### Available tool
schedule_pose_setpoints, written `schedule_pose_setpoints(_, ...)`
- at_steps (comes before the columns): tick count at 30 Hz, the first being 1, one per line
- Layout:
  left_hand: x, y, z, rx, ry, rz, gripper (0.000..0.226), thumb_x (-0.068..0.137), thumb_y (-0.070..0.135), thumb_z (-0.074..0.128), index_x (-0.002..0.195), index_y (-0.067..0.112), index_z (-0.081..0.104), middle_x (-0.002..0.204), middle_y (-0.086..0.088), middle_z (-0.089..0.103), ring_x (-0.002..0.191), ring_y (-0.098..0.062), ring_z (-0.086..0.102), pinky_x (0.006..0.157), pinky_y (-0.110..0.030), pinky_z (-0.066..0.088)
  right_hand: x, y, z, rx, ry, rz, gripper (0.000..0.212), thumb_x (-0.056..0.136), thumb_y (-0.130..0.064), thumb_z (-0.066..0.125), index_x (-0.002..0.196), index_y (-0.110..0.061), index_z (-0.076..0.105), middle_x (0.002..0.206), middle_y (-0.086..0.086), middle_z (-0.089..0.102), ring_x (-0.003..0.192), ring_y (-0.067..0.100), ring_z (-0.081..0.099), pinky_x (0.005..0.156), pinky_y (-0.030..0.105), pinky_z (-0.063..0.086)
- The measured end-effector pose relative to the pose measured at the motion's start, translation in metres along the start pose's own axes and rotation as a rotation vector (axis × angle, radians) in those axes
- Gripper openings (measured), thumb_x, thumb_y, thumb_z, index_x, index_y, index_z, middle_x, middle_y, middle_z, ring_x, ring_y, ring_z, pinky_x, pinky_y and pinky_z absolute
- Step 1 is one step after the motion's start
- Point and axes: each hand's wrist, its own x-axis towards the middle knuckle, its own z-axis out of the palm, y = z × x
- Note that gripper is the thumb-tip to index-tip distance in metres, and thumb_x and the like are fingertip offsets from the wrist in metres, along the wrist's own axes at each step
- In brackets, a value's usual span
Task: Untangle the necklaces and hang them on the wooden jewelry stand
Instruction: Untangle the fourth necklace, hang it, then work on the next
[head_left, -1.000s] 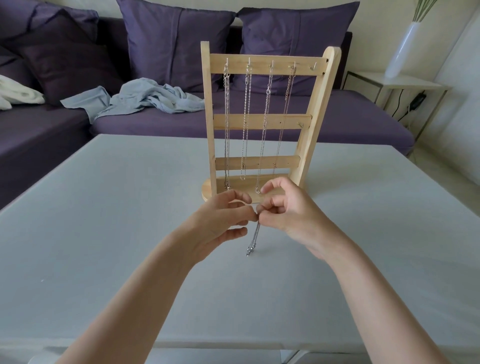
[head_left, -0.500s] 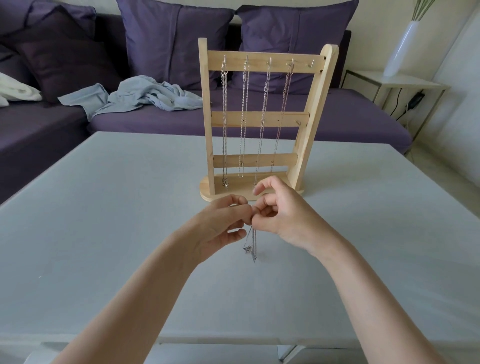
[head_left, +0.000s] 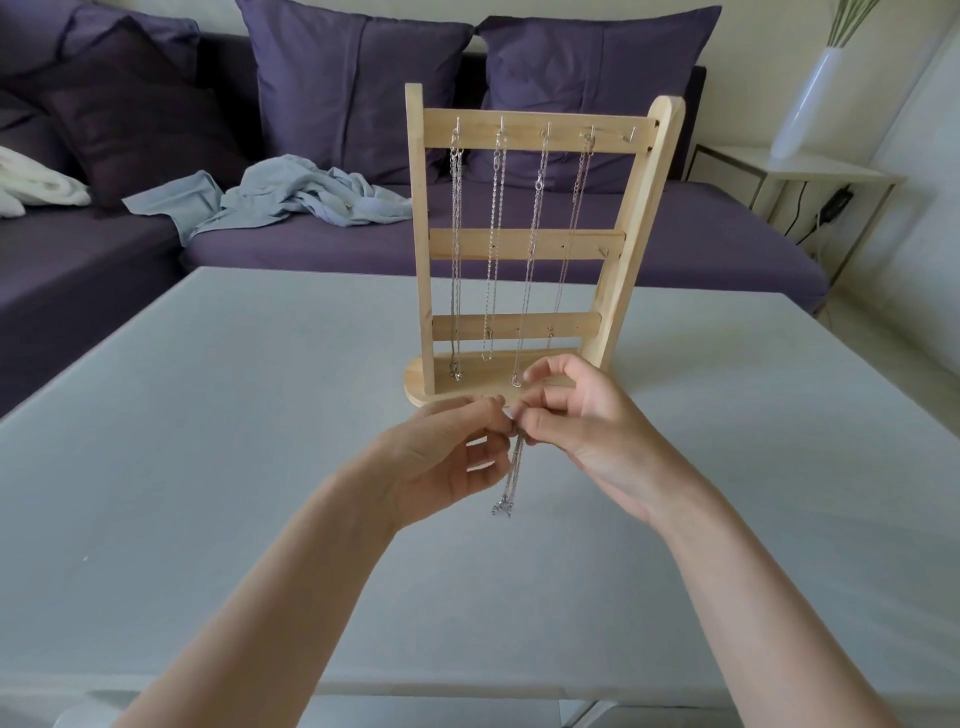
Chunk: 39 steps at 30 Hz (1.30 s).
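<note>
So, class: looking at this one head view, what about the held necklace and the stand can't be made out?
- Head view: the pinch point on the held necklace, hidden between left hand and right hand.
- Whether it remains tangled: links too small.
- Clasps on the wooden stand: too small.

Stand (head_left: 519, 244) on table (head_left: 208, 441), sofa (head_left: 675, 244) behind (vase (head_left: 810, 104) perhaps right)
</note>
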Motion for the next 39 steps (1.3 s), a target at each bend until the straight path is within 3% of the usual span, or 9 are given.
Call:
schedule_pose_setpoints(5, -0.003, 0.001, -0.006, 0.089, -0.046, -0.019, 0.01, 0.083, 0.004, 0.062, 0.092, 0.007, 0.062, 0.069, -0.003, 0.062, 0.058, -0.01, 0.056, 0.056, -0.018, 0.051, -0.002, -0.001, -0.005, -0.049, -0.039, 0.049, 0.029, 0.085, 0.009, 0.057, 0.1, -0.013, 0.046, 0.075, 0.005, 0.063, 0.063, 0.008, 0.054, 0.067, 0.017, 0.046)
schedule_pose_setpoints(10, -0.004, 0.002, -0.007, 0.044, -0.078, -0.029, 0.044, 0.065, 0.009, 0.071, 0.107, 0.008, 0.059, 0.07, -0.004, 0.064, 0.058, -0.009, 0.058, 0.057, -0.018, 0.053, -0.003, -0.003, -0.009, -0.015, -0.059, 0.053, 0.028, 0.085, 0.009, 0.056, 0.1, -0.012, 0.047, 0.077, 0.007, 0.063, 0.066, 0.012, 0.054, 0.069, 0.022, 0.045)
schedule_pose_setpoints(14, -0.002, 0.0, -0.003, 0.0, -0.031, 0.05, 0.04, 0.068, 0.004, 0.069, 0.105, 0.011, 0.055, 0.066, -0.003, 0.064, 0.057, -0.009, 0.057, 0.056, -0.017, 0.051, -0.003, -0.004, -0.009, 0.095, -0.026, 0.066, 0.026, 0.085, 0.01, 0.055, 0.097, -0.011, 0.047, 0.076, 0.007, 0.064, 0.067, 0.014, 0.056, 0.062, 0.019, 0.047)
schedule_pose_setpoints(20, 0.002, -0.004, -0.001, 0.476, 0.103, 0.312, 0.032, 0.081, 0.0, 0.064, 0.103, 0.014, 0.045, 0.077, -0.004, 0.066, 0.07, -0.014, 0.053, 0.068, -0.022, 0.044, -0.001, 0.003, -0.004, 0.087, 0.096, 0.227, 0.026, 0.084, 0.01, 0.054, 0.101, -0.009, 0.046, 0.073, 0.008, 0.058, 0.058, 0.012, 0.05, 0.061, 0.021, 0.047)
schedule_pose_setpoints(23, 0.002, -0.005, -0.002, 0.6, 0.088, 0.327, 0.03, 0.083, 0.001, 0.063, 0.099, 0.014, 0.042, 0.081, -0.006, 0.066, 0.075, -0.019, 0.052, 0.07, -0.025, 0.044, -0.001, 0.003, -0.004, 0.016, 0.099, 0.26, 0.026, 0.084, 0.008, 0.054, 0.101, -0.009, 0.046, 0.079, 0.01, 0.056, 0.06, 0.012, 0.048, 0.065, 0.023, 0.047)
schedule_pose_setpoints(25, 0.002, -0.004, -0.003, 0.525, 0.057, 0.291, 0.027, 0.084, -0.002, 0.061, 0.096, 0.013, 0.042, 0.078, -0.005, 0.065, 0.071, -0.016, 0.053, 0.067, -0.021, 0.046, -0.002, 0.002, -0.003, -0.001, 0.086, 0.241, 0.027, 0.083, 0.009, 0.054, 0.102, -0.009, 0.046, 0.077, 0.01, 0.059, 0.061, 0.012, 0.049, 0.065, 0.024, 0.046)
schedule_pose_setpoints(30, 0.002, -0.004, -0.006, 0.072, -0.017, 0.097, 0.023, 0.084, -0.007, 0.058, 0.086, 0.013, 0.045, 0.066, -0.006, 0.061, 0.057, -0.012, 0.05, 0.053, -0.017, 0.047, -0.002, 0.0, -0.004, 0.029, 0.054, 0.152, 0.027, 0.085, 0.01, 0.054, 0.098, -0.012, 0.045, 0.074, 0.008, 0.064, 0.065, 0.013, 0.055, 0.065, 0.023, 0.044)
schedule_pose_setpoints(39, 0.007, -0.009, 0.003, -0.036, 0.04, 0.092, 0.022, 0.087, -0.005, 0.052, 0.067, 0.004, 0.054, 0.056, -0.003, 0.055, 0.052, -0.009, 0.042, 0.048, -0.015, 0.043, 0.001, 0.004, -0.001, -0.175, 0.116, 0.002, 0.032, 0.081, 0.004, 0.06, 0.094, -0.02, 0.045, 0.073, -0.003, 0.062, 0.07, 0.013, 0.054, 0.074, 0.023, 0.043)
